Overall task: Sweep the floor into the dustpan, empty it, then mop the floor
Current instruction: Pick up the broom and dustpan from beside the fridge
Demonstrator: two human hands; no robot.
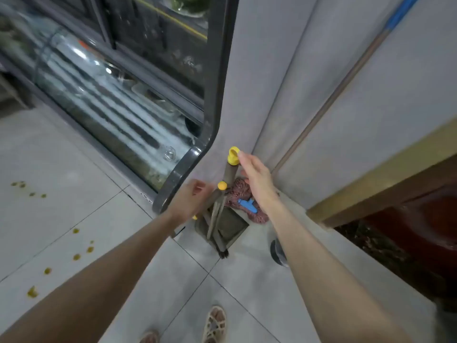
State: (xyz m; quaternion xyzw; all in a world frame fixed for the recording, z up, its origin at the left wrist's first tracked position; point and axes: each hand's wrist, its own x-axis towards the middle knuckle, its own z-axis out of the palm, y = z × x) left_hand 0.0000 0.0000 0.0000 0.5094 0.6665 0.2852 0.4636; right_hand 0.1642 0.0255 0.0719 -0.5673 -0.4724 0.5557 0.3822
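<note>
**Both hands at the handles in the corner**

The dustpan [231, 227] stands on the floor [247, 293] in the corner of the grey wall [247, 70], its tray open towards the camera. Two dark handles rise from it. The taller handle [230, 173] ends in a yellow cap [233, 155], and the shorter handle [214, 204] ends in an orange-yellow knob [222, 185].

The right hand [254, 179] reaches in with fingers straight and loosely together. Its fingertips are just beside the yellow cap and it grips nothing. The left hand [190, 201] is close to the left of the shorter handle with fingers partly curled. Whether it touches or holds that handle cannot be told.

Just behind the dustpan lies a reddish mop head [241, 190] with a blue clip [247, 205]. Its pole [346, 95] leans up the wall to the right.

Yellow spots [76, 256] dot the tiles well to the left. A glass display case [111, 95] runs along the left side, and sandalled feet [215, 323] show at the bottom edge.
</note>
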